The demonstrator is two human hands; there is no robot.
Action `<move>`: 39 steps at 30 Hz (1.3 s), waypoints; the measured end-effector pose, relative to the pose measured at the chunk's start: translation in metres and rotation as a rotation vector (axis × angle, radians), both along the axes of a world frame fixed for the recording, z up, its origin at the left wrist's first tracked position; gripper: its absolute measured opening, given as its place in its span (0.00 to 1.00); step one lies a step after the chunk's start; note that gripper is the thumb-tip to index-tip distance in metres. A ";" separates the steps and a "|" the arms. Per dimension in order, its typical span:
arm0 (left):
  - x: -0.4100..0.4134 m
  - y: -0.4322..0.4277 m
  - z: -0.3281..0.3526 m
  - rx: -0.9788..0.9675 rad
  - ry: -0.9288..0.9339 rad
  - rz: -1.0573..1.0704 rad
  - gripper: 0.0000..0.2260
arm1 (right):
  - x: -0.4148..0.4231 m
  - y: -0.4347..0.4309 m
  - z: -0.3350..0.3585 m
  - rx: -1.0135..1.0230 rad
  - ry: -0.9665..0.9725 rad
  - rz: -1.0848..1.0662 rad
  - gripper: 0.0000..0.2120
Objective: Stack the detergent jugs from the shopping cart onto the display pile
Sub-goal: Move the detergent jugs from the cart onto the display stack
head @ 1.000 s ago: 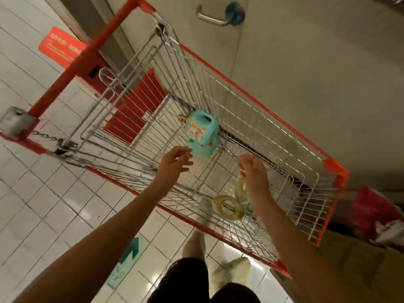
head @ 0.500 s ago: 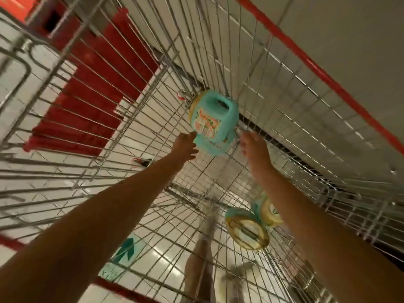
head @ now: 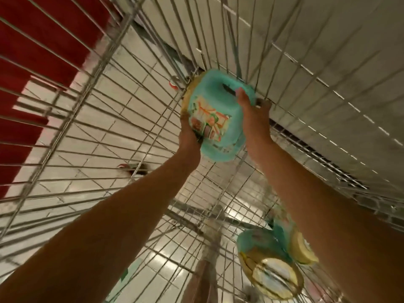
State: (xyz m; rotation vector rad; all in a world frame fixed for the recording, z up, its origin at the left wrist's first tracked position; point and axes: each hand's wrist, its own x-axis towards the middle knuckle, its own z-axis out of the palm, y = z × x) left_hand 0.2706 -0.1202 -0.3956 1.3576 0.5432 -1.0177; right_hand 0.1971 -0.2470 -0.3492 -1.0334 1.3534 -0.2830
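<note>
**Fig. 1. Contact made with the first jug.** Half a second ago both my hands were still short of the turquoise detergent jug (head: 215, 114); now both are on it. It lies on its side at 12 o'clock, deep in the shopping cart (head: 87, 119) and hard against the far wire wall, label facing me.

(a) My right hand (head: 254, 119) has closed on the moulded handle. The thumb lies beside the handle slot and the fingers pass out of sight behind it.

(b) My left hand (head: 189, 136) is pressed to the jug's flank at its 8 o'clock side, near the yellowish cap end. Blur keeps me from telling whether those fingers wrap the body or only brace it.

(c) The view has also dropped much deeper into the basket, so I judge that I am leaning far over the rim.

**Meaning for the task.** The reach is over and the grasp is in hand; the lift has not begun, as far as I can tell, since the jug appears to be touching the mesh. Next I would raise it clear of the wires and carry it to the display pile, which is not in view.

2 more jugs (head: 273, 272) lie at 5 o'clock, just beside my right forearm, so at least 3 remain to be stacked.
</note>
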 end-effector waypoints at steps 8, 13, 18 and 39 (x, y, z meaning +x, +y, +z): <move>0.002 0.004 0.007 -0.053 0.028 -0.021 0.27 | -0.007 0.006 -0.005 0.003 -0.044 0.015 0.27; 0.009 0.005 0.039 -0.143 0.040 -0.088 0.31 | -0.032 0.010 0.024 0.103 -0.082 0.111 0.24; 0.002 0.007 0.107 -0.238 0.023 -0.212 0.35 | -0.068 0.023 0.080 0.242 -0.176 0.103 0.26; -0.178 0.046 0.423 -0.172 -0.228 -0.481 0.44 | -0.290 0.076 0.370 0.171 -0.381 -0.015 0.27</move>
